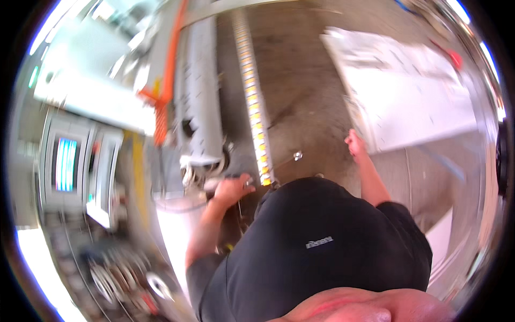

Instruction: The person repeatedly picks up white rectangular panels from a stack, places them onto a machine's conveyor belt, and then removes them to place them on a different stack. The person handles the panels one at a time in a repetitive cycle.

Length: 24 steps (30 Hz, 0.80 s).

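Across the upper right, a white panel (413, 96) lies on bare concrete floor (306, 91); the right hand (355, 144) touches its lower edge, grip unclear. Left of centre, a long toothed strip (252, 86) runs down to the left hand (233, 189), closed near its lower end.

Motion blur smears my whole view; I cannot tell what my left hand (232, 189) grips, fingers hidden.
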Available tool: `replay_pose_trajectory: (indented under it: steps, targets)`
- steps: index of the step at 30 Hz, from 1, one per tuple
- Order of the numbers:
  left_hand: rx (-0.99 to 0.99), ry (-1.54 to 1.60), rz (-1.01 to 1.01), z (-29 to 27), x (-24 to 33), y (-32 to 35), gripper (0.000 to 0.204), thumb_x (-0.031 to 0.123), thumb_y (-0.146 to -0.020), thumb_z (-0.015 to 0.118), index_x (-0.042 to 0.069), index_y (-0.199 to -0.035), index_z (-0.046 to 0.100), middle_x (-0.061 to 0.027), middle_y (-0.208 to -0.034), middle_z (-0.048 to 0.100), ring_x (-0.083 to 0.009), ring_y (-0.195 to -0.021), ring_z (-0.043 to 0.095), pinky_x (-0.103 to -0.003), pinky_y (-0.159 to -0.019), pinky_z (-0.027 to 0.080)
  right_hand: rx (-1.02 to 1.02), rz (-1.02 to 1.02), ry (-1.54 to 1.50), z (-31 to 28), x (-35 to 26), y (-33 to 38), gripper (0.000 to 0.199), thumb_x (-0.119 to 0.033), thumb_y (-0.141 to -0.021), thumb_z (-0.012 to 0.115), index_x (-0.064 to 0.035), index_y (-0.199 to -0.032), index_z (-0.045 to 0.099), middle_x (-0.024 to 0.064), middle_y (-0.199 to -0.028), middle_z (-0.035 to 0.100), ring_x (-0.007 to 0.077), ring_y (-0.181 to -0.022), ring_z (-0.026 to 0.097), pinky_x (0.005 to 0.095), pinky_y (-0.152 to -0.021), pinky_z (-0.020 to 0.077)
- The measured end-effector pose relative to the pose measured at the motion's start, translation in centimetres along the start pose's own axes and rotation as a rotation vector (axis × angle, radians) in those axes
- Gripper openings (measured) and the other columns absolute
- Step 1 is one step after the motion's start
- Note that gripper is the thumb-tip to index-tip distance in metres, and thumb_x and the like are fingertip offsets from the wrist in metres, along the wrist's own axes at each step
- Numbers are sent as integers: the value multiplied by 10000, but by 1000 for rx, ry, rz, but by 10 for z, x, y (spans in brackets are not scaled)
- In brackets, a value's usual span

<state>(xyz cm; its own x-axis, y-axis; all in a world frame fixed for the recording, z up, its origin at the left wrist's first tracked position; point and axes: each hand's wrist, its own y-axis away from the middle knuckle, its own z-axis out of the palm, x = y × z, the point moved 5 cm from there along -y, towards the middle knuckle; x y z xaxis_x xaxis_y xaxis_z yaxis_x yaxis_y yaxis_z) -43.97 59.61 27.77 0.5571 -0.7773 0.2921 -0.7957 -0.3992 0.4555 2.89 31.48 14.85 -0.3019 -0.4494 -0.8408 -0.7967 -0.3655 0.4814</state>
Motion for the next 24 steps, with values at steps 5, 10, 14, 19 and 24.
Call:
replay_pose_trajectory:
  steps: [5,10,14,19,24]
  targets:
    - [311,-241,-364,-22,-137,90,363,488,-952,607,169,-1123,613,-67,-884,737,-274,-829,736,-461,-670,575,-322,-100,536,77,23,-6,738,-648,-1017,426,-50,-687,706,9,-541,518,136,-540,499,319,-581,402]
    - [715,-443,-665,-62,-263,220,189,248,-858,654,233,-1024,742,55,-1079,682,-210,-1084,612,-424,-828,507,-630,46,736,109,65,7,550,-552,-1009,557,-46,-887,734,29,-613,577,135,-535,533,301,-542,435]
    - [855,-389,-961,-63,-344,277,131,296,-927,656,183,-981,692,-22,-1024,672,-270,-1022,657,-432,-819,542,-693,3,692,88,66,25,489,-506,-1009,579,-39,-963,715,43,-686,604,140,-510,529,292,-485,424]
    - [1388,121,-1123,-42,-438,338,229,307,-888,746,148,-1052,740,-71,-947,726,-279,-860,694,-386,-771,529,-494,123,645,33,70,33,482,-492,-1020,562,-31,-1023,700,53,-722,613,137,-491,535,286,-457,429]
    - [1478,178,-1152,-50,-520,295,386,408,-876,765,110,-1119,734,-139,-989,753,-331,-931,714,-414,-819,539,-378,143,666,1,81,69,502,-511,-1016,546,-33,-1039,700,64,-733,621,139,-495,544,297,-466,446]
